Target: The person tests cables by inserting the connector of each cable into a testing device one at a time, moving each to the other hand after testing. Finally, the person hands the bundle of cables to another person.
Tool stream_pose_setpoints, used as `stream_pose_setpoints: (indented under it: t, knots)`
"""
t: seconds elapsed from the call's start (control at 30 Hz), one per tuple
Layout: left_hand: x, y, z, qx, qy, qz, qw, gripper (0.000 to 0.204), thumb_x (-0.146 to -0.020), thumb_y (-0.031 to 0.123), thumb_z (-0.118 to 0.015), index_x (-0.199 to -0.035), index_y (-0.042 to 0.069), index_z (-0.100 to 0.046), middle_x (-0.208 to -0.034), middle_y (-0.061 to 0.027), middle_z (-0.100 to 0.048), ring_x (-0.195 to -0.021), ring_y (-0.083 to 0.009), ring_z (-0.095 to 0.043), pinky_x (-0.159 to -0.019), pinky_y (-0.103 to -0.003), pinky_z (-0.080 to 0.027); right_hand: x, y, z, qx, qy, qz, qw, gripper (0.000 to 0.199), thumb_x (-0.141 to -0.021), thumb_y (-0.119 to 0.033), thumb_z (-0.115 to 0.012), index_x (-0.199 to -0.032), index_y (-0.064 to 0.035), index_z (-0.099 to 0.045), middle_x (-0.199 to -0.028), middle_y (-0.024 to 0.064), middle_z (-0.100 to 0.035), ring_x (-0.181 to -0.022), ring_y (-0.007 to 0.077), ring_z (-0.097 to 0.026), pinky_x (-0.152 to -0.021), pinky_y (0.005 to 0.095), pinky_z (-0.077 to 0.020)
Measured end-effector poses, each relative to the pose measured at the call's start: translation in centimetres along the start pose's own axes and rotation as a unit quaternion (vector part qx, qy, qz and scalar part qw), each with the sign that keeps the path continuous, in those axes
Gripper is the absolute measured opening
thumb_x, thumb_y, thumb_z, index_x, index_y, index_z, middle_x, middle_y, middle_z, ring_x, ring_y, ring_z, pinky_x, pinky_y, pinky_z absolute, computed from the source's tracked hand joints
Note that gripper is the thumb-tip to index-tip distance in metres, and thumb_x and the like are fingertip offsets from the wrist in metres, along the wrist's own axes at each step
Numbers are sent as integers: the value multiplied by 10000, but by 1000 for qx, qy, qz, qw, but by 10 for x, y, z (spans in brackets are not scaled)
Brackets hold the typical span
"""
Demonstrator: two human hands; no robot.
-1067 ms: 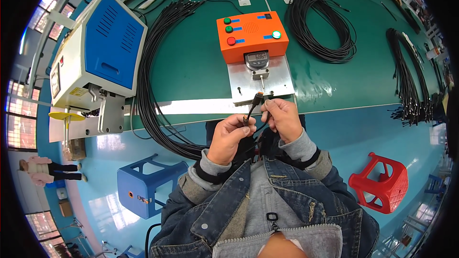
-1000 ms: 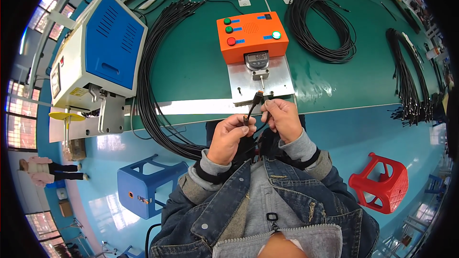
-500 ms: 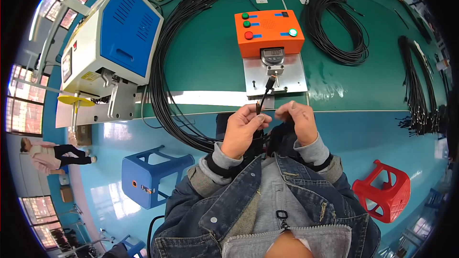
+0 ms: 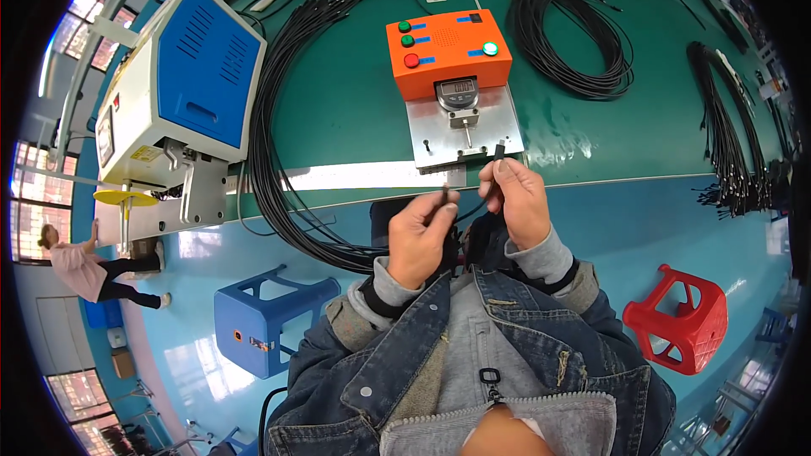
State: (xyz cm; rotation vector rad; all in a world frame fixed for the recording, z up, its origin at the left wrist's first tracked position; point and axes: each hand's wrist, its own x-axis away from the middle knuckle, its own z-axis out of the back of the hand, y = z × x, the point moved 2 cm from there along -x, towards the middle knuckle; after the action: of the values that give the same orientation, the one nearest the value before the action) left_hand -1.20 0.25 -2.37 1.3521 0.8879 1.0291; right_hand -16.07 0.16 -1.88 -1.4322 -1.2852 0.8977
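My left hand [image 4: 420, 238] is closed, pinching a thin black cable, with a short dark end poking up between thumb and fingertips. My right hand [image 4: 520, 205] is closed on the black cable just below its connector [image 4: 499, 150], which points away from me at the front right of a metal plate [image 4: 427, 129]. Between the hands the cable [image 4: 471, 210] runs in a slack curve. On the plate stands a round digital gauge [image 4: 457, 95] with a small metal pin fixture [image 4: 467, 122], joined to an orange control box [image 4: 448, 51].
A long bundle of black cables [image 4: 263, 131] droops over the table edge at left, beside a blue and white machine [image 4: 198, 76]. Coiled cables [image 4: 528, 46] and another bundle [image 4: 726, 135] lie to the right. Stools, blue [image 4: 253, 321] and red [image 4: 688, 321], flank me; a person [image 4: 80, 270] stands far left.
My right hand has gone from empty beside the cable to gripping it near the connector. The connector has moved right, off the pin fixture's front. The whole view has shifted slightly.
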Motion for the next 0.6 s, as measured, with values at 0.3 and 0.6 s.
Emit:
stream_pose_setpoints:
  t: [0.3, 0.6]
  knots:
    - [4, 7, 7, 75, 61, -28, 995, 167, -804, 52, -523, -932, -53, -542, -754, -51, -574, -689, -90, -532, -647, -204, -429, -7, 29, 5, 105, -76, -58, 990, 259, -859, -206, -424, -721, -19, -537, -527, -12, -464, -434, 43, -389, -401, 169, -310]
    - [2, 3, 9, 74, 46, -19, 996, 169, -801, 56, -525, -934, -45, -549, -735, -39, -575, -676, -76, -526, -637, -196, -425, -4, 32, 4, 75, -47, -41, 995, 264, -862, -202, -420, -724, -13, -542, -538, -3, -484, -437, 44, -395, -410, 167, -316]
